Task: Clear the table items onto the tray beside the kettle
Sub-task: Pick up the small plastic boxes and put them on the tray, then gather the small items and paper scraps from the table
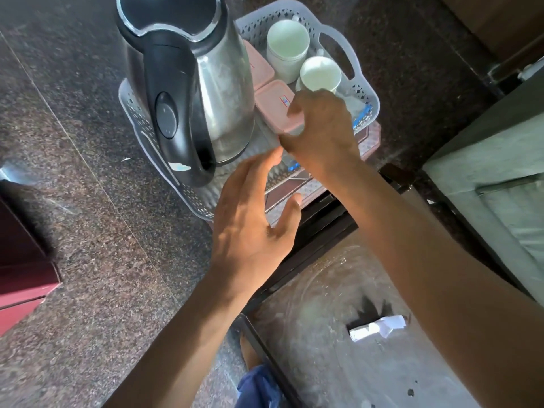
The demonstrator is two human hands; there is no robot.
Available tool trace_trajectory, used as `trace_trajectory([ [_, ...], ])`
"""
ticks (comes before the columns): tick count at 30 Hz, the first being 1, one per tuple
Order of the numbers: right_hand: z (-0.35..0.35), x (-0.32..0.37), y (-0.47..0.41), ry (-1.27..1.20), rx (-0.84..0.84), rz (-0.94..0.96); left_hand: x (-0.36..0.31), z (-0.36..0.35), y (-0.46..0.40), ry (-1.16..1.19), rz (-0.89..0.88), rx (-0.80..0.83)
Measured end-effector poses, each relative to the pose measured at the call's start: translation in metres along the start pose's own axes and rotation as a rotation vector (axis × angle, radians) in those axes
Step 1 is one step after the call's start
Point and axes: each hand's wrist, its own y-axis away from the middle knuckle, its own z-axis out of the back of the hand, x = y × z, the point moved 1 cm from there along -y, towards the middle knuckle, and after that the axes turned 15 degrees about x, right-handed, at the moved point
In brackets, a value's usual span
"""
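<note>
A crumpled white paper (377,327) lies on the glass tabletop (338,290) nearest the camera, between the two forearms. A blue cloth (259,387) and a foot show at the bottom edge, on the dark speckled floor (88,260).

Further out, the left hand (253,219) hovers over the near edge of the tray (365,92), its grip wide, fingers straight and spread, holding nothing. Its fingertips reach toward the base of the kettle (188,83). Under the tray's near end a patterned pink board (297,187) shows, and a small blue thing lies between the two hands, too blurred to name.

Just beyond, the right hand (321,128) is over the tray with its fingers curled down at the near pink box (272,101); the hand is blurred and hides the box's near corner, so I cannot tell whether its grip holds the box or only touches it.

The steel kettle with its black handle stands on the tray's left half. Beside it on the right lie the near pink box and a second pink box (260,67) behind it. Right of the boxes stand a small white cup (319,73) and, farther back, a larger white cup (287,42), both inside the pale perforated tray, near its right handle
</note>
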Motion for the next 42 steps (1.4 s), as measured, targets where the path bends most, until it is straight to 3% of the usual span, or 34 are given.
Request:
trace_trajectory([
  [4,0.024,-0.014,0.05,-0.127,-0.165,0.046,-0.009,-0.004,0.01,0.036,-0.212,-0.095],
  [8,0.033,-0.038,0.117,-0.262,-0.299,0.027,-0.029,-0.026,0.021,0.153,-0.315,-0.035],
  [12,0.029,-0.071,0.183,-0.288,-0.312,-0.045,-0.052,-0.062,0.037,0.197,-0.313,0.121],
  [18,0.016,-0.128,0.293,-0.33,-0.304,-0.219,-0.079,-0.119,0.091,0.21,-0.176,0.455],
  [21,0.004,-0.153,0.354,-0.324,-0.333,-0.305,-0.093,-0.143,0.126,0.213,-0.138,0.537],
  [27,-0.025,-0.212,0.504,-0.336,-0.438,-0.489,-0.152,-0.212,0.205,0.251,-0.183,0.816],
  [32,-0.061,-0.257,0.605,-0.35,-0.362,-0.792,-0.194,-0.265,0.253,0.224,-0.217,1.036],
  [37,-0.113,-0.296,0.69,-0.421,-0.069,-1.179,-0.21,-0.3,0.288,0.17,-0.174,1.19],
  [42,-0.153,-0.308,0.732,-0.5,0.02,-1.3,-0.21,-0.319,0.315,0.146,-0.095,1.247],
])
